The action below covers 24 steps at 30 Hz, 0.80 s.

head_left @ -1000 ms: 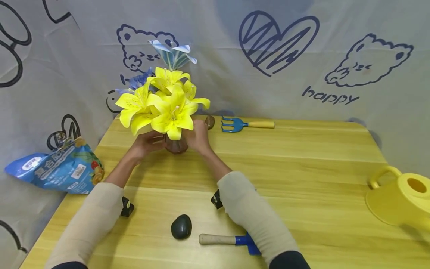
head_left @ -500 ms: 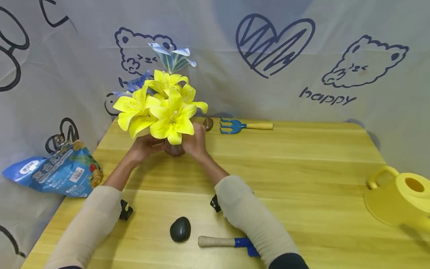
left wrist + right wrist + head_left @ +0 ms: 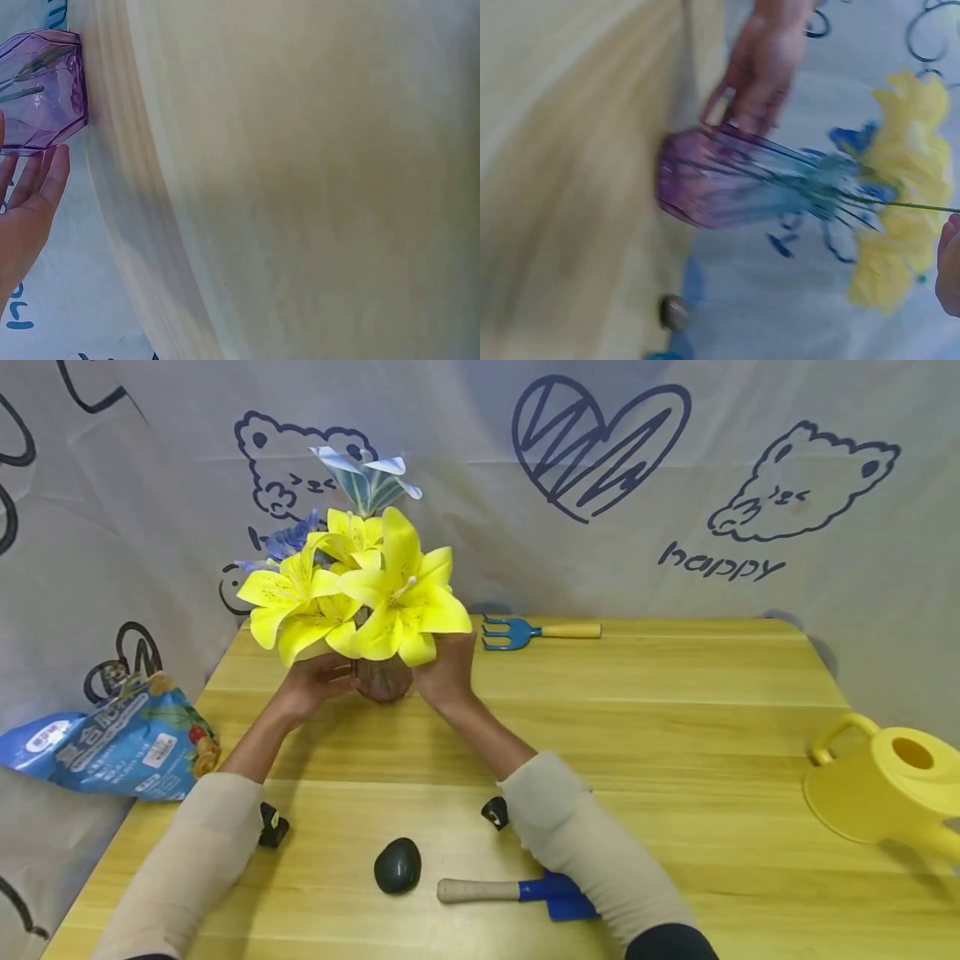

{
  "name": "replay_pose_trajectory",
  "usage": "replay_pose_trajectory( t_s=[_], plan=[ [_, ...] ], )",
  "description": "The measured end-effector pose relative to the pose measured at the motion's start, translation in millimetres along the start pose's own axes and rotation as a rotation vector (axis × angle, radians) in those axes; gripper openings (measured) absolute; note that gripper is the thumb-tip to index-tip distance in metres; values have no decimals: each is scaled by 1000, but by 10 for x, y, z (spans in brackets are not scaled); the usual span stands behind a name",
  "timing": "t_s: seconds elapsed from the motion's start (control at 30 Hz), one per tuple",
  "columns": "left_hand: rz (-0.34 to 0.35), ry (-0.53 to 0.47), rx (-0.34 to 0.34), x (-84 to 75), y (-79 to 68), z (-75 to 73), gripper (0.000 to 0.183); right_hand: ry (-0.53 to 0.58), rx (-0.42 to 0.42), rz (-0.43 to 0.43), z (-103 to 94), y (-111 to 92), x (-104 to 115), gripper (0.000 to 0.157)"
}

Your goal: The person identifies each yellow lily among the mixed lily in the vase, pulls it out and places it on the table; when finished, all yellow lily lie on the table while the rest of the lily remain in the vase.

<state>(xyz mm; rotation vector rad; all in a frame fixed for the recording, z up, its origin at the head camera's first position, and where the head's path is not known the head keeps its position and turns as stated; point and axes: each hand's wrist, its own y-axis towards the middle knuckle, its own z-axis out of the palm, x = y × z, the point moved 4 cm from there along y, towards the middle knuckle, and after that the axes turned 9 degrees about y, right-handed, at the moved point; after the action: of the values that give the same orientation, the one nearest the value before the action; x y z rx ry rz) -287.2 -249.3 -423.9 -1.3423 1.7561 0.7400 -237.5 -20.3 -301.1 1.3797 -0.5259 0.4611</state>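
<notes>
A faceted glass vase (image 3: 383, 682), purple at its base and blue-green toward its mouth (image 3: 727, 184), stands near the table's back edge with artificial flowers in it. My left hand (image 3: 311, 683) touches the vase's left side with nearly straight fingers (image 3: 54, 176). To the vase's right, my right hand (image 3: 447, 672) is partly hidden behind a yellow lily (image 3: 408, 593). In the right wrist view the lily's green stem (image 3: 911, 205) runs out sideways to the fingertips of my right hand (image 3: 949, 274), which pinch it. Other yellow lilies (image 3: 288, 602) and blue flowers (image 3: 292, 539) fill the bunch.
A blue hand fork (image 3: 513, 633) lies behind on the right, near a brown stone (image 3: 673, 312). Closer in are a dark stone (image 3: 397, 866) and a blue trowel (image 3: 566, 895). A yellow watering can (image 3: 862, 789) stands right; a blue bag (image 3: 142, 743) leans left.
My right hand has shifted slightly right, and the front lily has moved up and right with it, away from the others. The brown stone is now hidden in the head view. My left hand stays at the vase.
</notes>
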Motion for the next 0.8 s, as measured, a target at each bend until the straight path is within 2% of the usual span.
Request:
replay_pose_trajectory(
  t_s=[0.07,0.17,0.3,0.33,0.4,0.57,0.63,0.7,0.8],
  plan=[
    [-15,4,-4,-1,5,-12,47,28,-43,-22,-103,84,112,32],
    [-42,9,-14,-53,-20,-35,46,220,-56,-36,-294,218,322,29],
    [-36,13,4,-189,-52,-30,45,344,-38,28,-698,346,565,24],
    [-29,17,13,-212,-47,-18,45,322,-35,51,-834,358,593,21],
    [-25,16,20,-255,-44,-2,45,212,-26,118,-1123,343,590,19],
    [-18,-1,9,-235,-21,-22,44,49,-16,292,-1816,225,441,12],
    [-11,4,6,-173,3,-29,45,-54,-12,362,-2095,146,321,14],
    [-10,19,-5,-108,18,-33,46,-213,16,425,-2364,59,185,20],
    [-18,56,-22,-34,27,-34,47,-380,84,491,-2838,-127,-179,22]
  ],
)
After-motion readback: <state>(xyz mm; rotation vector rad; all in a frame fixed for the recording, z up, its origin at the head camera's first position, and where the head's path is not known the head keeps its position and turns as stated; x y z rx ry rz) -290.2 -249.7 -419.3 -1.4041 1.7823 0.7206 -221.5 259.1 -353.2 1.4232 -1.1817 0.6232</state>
